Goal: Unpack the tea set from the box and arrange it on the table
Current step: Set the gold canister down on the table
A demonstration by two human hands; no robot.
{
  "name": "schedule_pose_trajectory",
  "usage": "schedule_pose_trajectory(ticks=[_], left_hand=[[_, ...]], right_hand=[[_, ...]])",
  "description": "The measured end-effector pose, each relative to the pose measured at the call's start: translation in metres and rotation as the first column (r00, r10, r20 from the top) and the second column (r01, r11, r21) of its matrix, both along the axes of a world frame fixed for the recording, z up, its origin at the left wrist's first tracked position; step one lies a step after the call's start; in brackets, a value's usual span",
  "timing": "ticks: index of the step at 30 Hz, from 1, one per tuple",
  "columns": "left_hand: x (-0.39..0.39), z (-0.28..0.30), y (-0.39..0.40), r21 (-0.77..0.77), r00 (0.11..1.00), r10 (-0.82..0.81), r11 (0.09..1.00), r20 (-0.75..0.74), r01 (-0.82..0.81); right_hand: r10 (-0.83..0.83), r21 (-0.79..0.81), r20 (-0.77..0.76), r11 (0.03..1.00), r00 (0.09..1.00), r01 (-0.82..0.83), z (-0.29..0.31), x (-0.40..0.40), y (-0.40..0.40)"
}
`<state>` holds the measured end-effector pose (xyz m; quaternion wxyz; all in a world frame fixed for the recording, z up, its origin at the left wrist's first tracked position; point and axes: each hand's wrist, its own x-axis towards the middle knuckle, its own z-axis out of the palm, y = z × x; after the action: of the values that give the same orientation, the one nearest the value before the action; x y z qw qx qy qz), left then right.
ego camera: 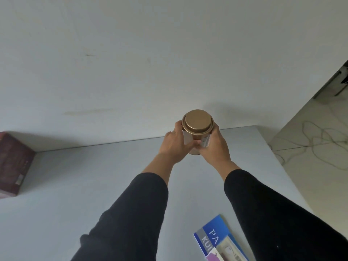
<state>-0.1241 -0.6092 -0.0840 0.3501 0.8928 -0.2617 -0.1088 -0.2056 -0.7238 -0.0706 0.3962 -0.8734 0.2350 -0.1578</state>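
A round gold tin [197, 123] with a gold lid stands upright near the far edge of the white table [94, 185]. My left hand [175, 146] wraps its left side and my right hand [216, 146] wraps its right side, thumbs meeting in front. Whether its base touches the table is hidden by my hands. A dark red box [13, 164] stands at the far left of the table, closed as far as I can tell.
A blue and white booklet [216, 240] lies near the front right, partly under my right sleeve. A white wall rises behind the table. To the right, the table ends and cables [316, 140] lie on the floor.
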Motion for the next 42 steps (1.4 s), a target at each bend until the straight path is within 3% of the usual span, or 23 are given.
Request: schedule_pose_trajectory(ticks=[14,25,34,42], left_hand=[[0.016,-0.031,-0.04,0.085,1.0,0.022,0.996,0.012,-0.023],[0.012,-0.037,-0.045,0.026,0.998,0.055,0.998,0.0,-0.055],[-0.003,-0.025,-0.027,0.138,0.995,0.096,0.986,-0.03,-0.091],[-0.024,0.01,0.037,0.186,0.994,0.09,0.977,0.065,-0.1]], right_hand=[[0.023,0.098,-0.005,0.995,1.0,-0.023,-0.036,0.024,-0.043],[0.036,0.115,-0.034,0.993,0.999,-0.031,-0.039,0.025,-0.048],[0.009,-0.007,-0.274,1.0,0.962,-0.011,-0.027,0.002,-0.034],[-0.03,-0.065,-0.316,0.998,0.948,0.01,0.006,-0.028,0.023]])
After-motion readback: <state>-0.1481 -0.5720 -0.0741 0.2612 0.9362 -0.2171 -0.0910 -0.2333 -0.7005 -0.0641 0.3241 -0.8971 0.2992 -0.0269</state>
